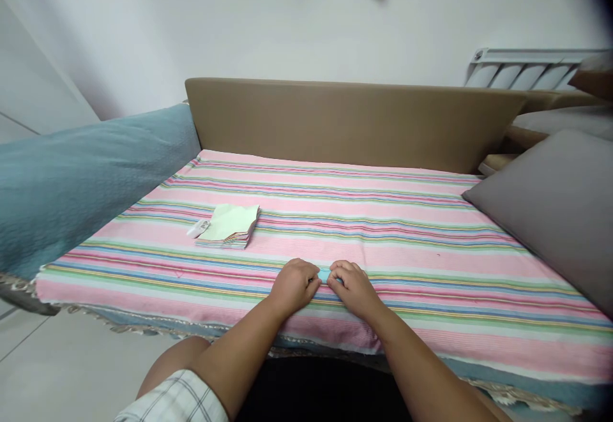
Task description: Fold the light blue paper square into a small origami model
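Between my two hands is a small light-blue strip of paper, low over the striped cloth. My left hand pinches its left end, fingers bent and closed. At the right end, my right hand grips it the same way. Only the short middle of the strip shows; my fingers cover the rest. To the left of my hands lies a stack of coloured paper sheets with a pale green one on top. A small white tube, perhaps glue, rests against the stack's left edge.
The pink striped cloth covers the sofa seat. Behind it rises a brown backrest. A blue-covered armrest bounds the left side, and a grey cushion leans at the right. A radiator is on the wall.
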Demonstrator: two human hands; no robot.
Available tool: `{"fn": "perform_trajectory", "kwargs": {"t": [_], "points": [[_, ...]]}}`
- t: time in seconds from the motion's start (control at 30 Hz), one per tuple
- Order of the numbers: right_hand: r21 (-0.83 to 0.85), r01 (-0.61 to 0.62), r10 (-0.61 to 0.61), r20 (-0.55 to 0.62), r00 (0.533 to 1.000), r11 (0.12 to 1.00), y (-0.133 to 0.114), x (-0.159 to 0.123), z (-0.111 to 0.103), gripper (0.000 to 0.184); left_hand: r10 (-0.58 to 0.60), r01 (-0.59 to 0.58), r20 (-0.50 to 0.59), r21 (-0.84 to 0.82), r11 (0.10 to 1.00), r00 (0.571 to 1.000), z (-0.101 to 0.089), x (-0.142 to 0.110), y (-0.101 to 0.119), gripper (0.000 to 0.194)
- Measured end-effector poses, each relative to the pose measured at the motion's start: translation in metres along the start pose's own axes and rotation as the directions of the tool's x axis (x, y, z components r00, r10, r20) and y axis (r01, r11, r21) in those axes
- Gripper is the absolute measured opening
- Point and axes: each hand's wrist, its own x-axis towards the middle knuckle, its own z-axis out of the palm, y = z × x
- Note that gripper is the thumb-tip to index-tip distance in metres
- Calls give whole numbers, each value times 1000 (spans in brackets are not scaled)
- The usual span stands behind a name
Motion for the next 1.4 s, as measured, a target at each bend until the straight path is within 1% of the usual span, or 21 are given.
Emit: {"fn": "perform_trajectory", "kwargs": {"t": [0.3,0.53,0.63,0.77,0.83,0.9,1.1,1.23,1.4], "points": [[-4,-39,38,-50,998,999,-2,3,3,16,-70,69,-18,-28,997,997,4,3,2,18],[29,-37,39,-73,997,999,-1,5,5,13,-100,99,-9,-52,994,995,6,4,0,18],[46,-44,48,-81,996,998,-1,5,5,9,-112,111,-6,-61,992,994,5,4,0,17],[66,-47,52,-76,996,997,0,5,5,3,-140,139,-18,-67,988,990,3,3,0,9],[76,-46,52,-70,996,996,1,5,5,2,-147,145,-25,-67,987,989,2,3,-1,11],[85,-47,52,-66,996,995,2,5,4,2,-125,124,-21,-69,990,992,1,2,-3,13],[108,-50,56,-48,997,993,4,6,3,7,7,-6,15,-32,999,1000,4,1,-5,24],[116,-56,61,-36,998,992,5,6,3,10,38,-39,22,52,998,999,5,-5,-3,28],[110,-51,52,-9,999,993,7,5,0,20,76,-80,33,131,988,997,3,-10,-1,28]]}}
